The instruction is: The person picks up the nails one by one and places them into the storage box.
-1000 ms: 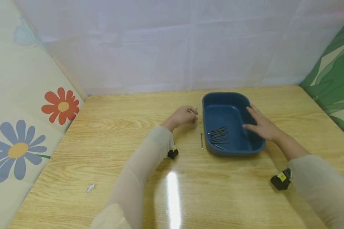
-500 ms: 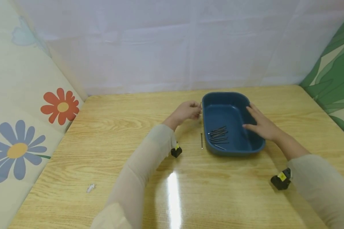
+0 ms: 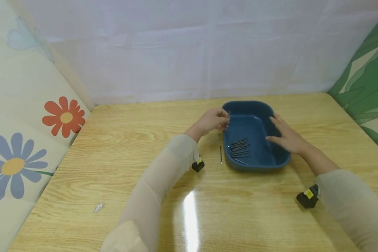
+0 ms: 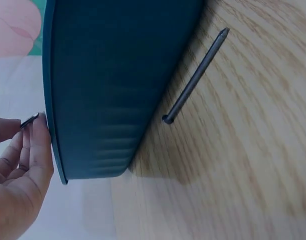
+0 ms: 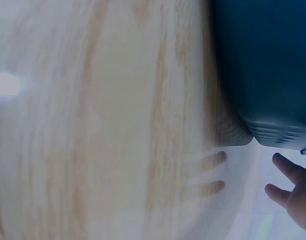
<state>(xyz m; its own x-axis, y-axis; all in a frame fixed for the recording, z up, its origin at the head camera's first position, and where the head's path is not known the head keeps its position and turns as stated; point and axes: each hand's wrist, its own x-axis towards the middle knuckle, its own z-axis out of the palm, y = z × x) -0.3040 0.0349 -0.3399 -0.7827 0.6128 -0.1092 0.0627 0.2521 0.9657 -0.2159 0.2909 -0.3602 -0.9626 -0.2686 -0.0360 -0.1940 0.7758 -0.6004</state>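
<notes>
Between thumb and fingers my left hand (image 3: 211,121) pinches a dark nail (image 4: 29,121), at the left rim of a blue bin (image 3: 256,167). Several dark nails (image 3: 240,148) lie in the bin's near left part. One more nail (image 4: 195,77) lies on the table just left of the bin, its head and point both visible in the left wrist view. My right hand (image 3: 286,137) rests on the bin's right rim with the fingers spread and relaxed. In the right wrist view only part of this right hand (image 5: 298,195) shows, beside the bin's outer wall.
The bin stands on a wood-grain table (image 3: 129,150) that has a white worn patch (image 3: 99,207) at the front left. A pale cloth (image 3: 151,52) hangs behind the table, and flower-printed panels (image 3: 15,105) stand at the side.
My left hand has moved right and slightly away from me with the nail, from beside the bin to over its left rim. My right hand and the bin stay in place.
</notes>
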